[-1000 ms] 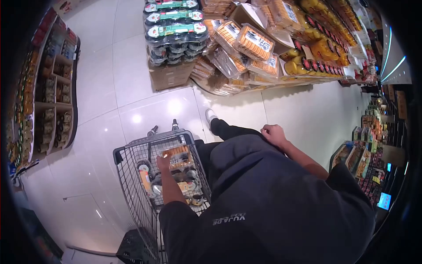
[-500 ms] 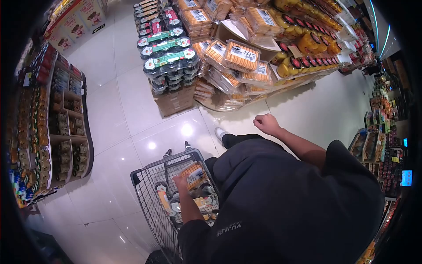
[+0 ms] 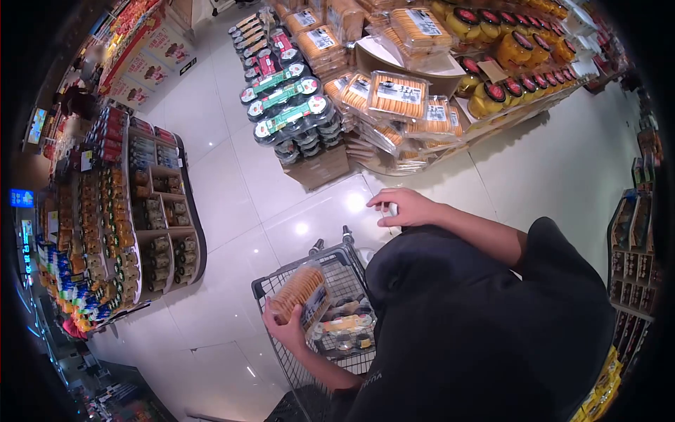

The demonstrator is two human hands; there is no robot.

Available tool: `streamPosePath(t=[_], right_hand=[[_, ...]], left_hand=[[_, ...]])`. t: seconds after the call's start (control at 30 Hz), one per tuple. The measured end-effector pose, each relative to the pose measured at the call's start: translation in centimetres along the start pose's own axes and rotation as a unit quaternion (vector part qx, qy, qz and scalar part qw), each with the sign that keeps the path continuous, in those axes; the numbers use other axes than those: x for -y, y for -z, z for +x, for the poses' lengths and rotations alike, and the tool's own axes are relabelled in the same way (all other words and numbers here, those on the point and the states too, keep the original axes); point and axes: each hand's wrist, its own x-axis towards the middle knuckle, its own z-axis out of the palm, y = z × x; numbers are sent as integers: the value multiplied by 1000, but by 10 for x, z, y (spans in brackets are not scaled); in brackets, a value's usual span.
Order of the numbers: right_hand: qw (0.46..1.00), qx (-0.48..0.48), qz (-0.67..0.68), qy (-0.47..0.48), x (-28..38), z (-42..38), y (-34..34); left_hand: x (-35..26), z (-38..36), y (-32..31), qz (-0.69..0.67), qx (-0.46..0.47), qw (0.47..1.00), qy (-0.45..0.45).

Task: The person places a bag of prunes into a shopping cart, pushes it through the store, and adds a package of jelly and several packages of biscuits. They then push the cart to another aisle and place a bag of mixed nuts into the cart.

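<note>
My left hand [image 3: 287, 329] grips a clear-wrapped pack of round biscuits [image 3: 301, 292], thumb on the near side, and holds it tilted over the shopping cart [image 3: 264, 288]. Beneath it, in the cart's wire basket, lie shrink-wrapped multipacks of small jars [image 3: 346, 325] with yellow labels. My right hand [image 3: 404, 207] hovers beyond the cart with its fingers loosely bent and apart, holding nothing. Past it, similar biscuit packs [image 3: 398, 96] are heaped on the display.
Green-banded multipacks [image 3: 292, 116] stand on a cardboard box [image 3: 316, 169] beside the heap. Yellow fruit jars [image 3: 517, 49] line the display's right side. A curved shelf unit [image 3: 165, 232] of jars rises at left, and more shelves [image 3: 633, 253] stand at right. Tiled floor [image 3: 225, 281] runs between.
My left hand has lifted the biscuit pack up from inside the cart. My right hand has opened from a loose fist. The view has shifted, so the surroundings appear further right.
</note>
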Motion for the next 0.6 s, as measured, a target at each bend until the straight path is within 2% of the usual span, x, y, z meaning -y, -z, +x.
streamPosePath(t=[0.03, 0.1, 0.17, 0.27, 0.33, 0.37, 0.4, 0.47, 0.53, 0.57, 0.6], right_hand=[[998, 3, -13, 59, 16, 5, -3], [988, 31, -14, 151, 43, 8, -6], [980, 47, -2, 191, 56, 5, 10], [996, -19, 1, 90, 61, -4, 42], [993, -95, -18, 64, 55, -14, 70], [993, -114, 28, 30, 56, -19, 91], [988, -133, 74, -4, 55, -22, 112], [952, -246, 161, 82, 24, -15, 141], [914, -300, 245, 124, 12, -6, 185], [906, -334, 235, 107, 3, 0, 211], [898, -366, 227, 88, -4, 7, 236]], left_hand=[[-27, 5, -1, 5, -3, 1000, -6], [-80, 19, -20, -60, 154, 984, -59], [-160, 24, -80, -3, 253, 956, -150], [-207, 24, -131, 10, 254, 954, -162], [-229, 22, -158, 34, 206, 936, -282], [-234, 20, -168, 9, 180, 935, -305], [-233, 17, -176, 9, 179, 934, -309], [-222, 16, -193, -56, 98, 947, -301], [-177, 16, -211, -70, 104, 971, -203], [-161, 9, -217, -69, 111, 983, -127], [-130, 7, -221, -25, 132, 985, -109]])
